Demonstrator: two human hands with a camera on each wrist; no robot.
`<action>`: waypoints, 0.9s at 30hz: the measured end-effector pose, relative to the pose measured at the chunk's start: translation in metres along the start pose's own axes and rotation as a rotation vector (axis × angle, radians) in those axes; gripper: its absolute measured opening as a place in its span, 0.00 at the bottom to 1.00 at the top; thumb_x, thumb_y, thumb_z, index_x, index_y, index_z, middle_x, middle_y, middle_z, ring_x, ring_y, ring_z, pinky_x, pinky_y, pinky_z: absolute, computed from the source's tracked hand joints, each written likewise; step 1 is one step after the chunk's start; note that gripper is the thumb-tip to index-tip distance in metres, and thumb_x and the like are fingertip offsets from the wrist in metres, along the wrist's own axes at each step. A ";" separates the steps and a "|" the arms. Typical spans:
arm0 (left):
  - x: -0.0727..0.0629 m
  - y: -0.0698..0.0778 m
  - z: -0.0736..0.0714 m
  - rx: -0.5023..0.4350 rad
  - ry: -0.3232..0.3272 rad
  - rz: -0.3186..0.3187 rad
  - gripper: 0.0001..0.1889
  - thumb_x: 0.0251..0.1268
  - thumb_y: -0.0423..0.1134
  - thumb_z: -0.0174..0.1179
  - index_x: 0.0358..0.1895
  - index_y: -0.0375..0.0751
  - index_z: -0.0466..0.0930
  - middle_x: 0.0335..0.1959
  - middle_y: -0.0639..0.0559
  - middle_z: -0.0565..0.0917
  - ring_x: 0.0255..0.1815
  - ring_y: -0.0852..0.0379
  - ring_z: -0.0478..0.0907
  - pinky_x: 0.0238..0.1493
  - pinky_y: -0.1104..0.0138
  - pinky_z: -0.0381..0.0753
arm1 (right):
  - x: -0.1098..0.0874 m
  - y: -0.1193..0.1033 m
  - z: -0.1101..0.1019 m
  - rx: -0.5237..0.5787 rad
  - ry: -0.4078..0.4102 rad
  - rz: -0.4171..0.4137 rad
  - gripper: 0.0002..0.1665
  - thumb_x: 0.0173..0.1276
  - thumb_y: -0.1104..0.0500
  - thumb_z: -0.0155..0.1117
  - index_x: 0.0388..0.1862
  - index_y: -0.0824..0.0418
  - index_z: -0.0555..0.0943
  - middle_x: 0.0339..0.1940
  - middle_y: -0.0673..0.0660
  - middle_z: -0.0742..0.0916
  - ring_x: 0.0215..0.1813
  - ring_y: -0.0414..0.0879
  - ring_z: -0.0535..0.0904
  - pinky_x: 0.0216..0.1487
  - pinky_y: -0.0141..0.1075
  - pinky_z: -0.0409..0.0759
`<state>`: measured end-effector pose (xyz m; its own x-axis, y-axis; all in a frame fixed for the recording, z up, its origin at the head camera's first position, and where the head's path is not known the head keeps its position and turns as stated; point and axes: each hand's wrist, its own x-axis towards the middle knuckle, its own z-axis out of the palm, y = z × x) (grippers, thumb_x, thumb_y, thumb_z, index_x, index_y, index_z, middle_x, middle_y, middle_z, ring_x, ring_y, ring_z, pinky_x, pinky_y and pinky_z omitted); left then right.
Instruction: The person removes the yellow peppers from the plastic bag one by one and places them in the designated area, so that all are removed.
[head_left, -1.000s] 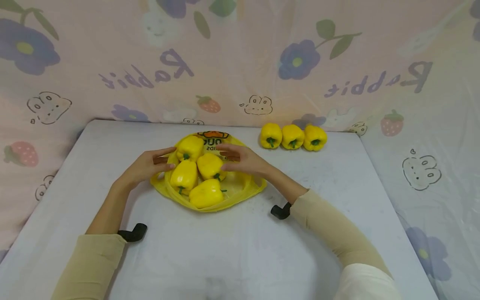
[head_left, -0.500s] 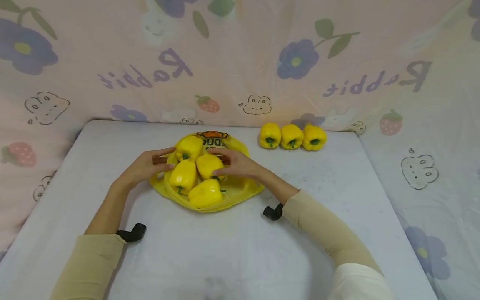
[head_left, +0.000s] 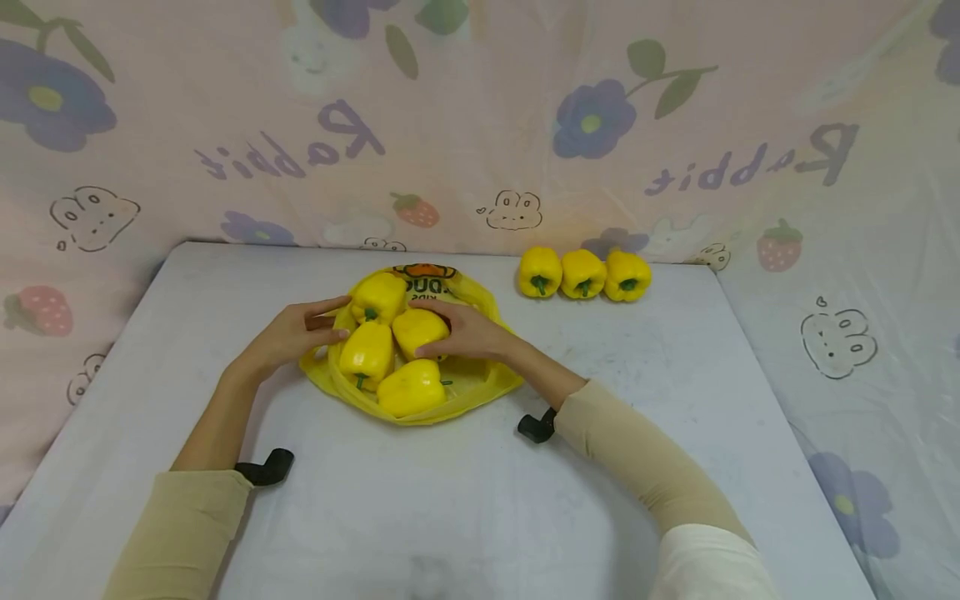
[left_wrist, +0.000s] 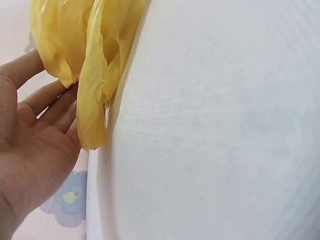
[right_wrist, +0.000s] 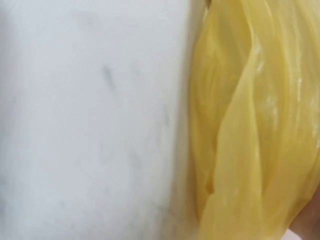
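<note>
Across the far edge of the white surface, three yellow bell peppers stand in a row, well apart from my hands, stems towards me. Behind them hangs a printed sheet with purple flowers, strawberries, rabbits and the word "Rabbit" in reverse. A black fitting sticks out at my left cuff, and a black angled piece at my right cuff.

Nearer in, three more peppers crowd the one I hold: the back pepper and the left pepper on its left, the front pepper just before it. My own thumb and fingers hide its right side.

My right hand curves round this held pepper, thumb on the near side, fingers behind. It sits within the spread mouth of a thin yellow plastic bag; whether I have it off the bottom I cannot tell. It is bright yellow, glossy and plump. The bag is crinkled and translucent, with an orange-and-black print inside its far wall and a loop handle drooping by my left hand, whose fingers, apart and loosely extended, touch its outer left side.
</note>
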<state>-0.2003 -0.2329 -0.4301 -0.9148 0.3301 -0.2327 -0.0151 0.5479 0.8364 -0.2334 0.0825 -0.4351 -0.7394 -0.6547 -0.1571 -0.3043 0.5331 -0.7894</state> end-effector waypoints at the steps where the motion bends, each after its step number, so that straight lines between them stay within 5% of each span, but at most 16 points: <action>1: 0.000 0.000 0.000 -0.003 -0.001 -0.002 0.37 0.68 0.52 0.63 0.77 0.47 0.61 0.76 0.38 0.62 0.72 0.34 0.62 0.70 0.40 0.60 | 0.000 0.000 0.001 0.006 0.002 0.003 0.51 0.58 0.37 0.74 0.78 0.40 0.62 0.75 0.48 0.70 0.67 0.44 0.70 0.68 0.43 0.69; 14: 0.000 -0.001 0.001 0.003 0.000 -0.012 0.38 0.68 0.52 0.63 0.77 0.47 0.61 0.76 0.40 0.62 0.72 0.34 0.63 0.71 0.41 0.60 | -0.005 0.001 -0.004 0.082 0.081 0.010 0.49 0.58 0.40 0.75 0.76 0.43 0.66 0.70 0.50 0.74 0.62 0.46 0.74 0.65 0.44 0.73; 22: 0.001 0.002 0.000 0.006 0.004 -0.004 0.38 0.67 0.52 0.64 0.77 0.47 0.62 0.75 0.39 0.64 0.72 0.35 0.64 0.71 0.40 0.59 | -0.016 0.002 -0.016 0.173 0.151 0.009 0.45 0.58 0.40 0.75 0.73 0.35 0.67 0.66 0.47 0.76 0.59 0.44 0.75 0.63 0.42 0.75; 27: 0.001 0.001 -0.001 0.008 0.003 -0.004 0.37 0.68 0.51 0.64 0.77 0.47 0.61 0.76 0.39 0.63 0.72 0.34 0.63 0.71 0.40 0.59 | -0.024 0.003 -0.025 0.189 0.196 -0.037 0.45 0.61 0.45 0.74 0.75 0.42 0.66 0.70 0.48 0.74 0.62 0.45 0.74 0.65 0.42 0.73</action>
<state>-0.2016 -0.2327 -0.4285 -0.9160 0.3253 -0.2347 -0.0157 0.5556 0.8313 -0.2318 0.1129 -0.4193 -0.8376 -0.5458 -0.0226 -0.2293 0.3889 -0.8923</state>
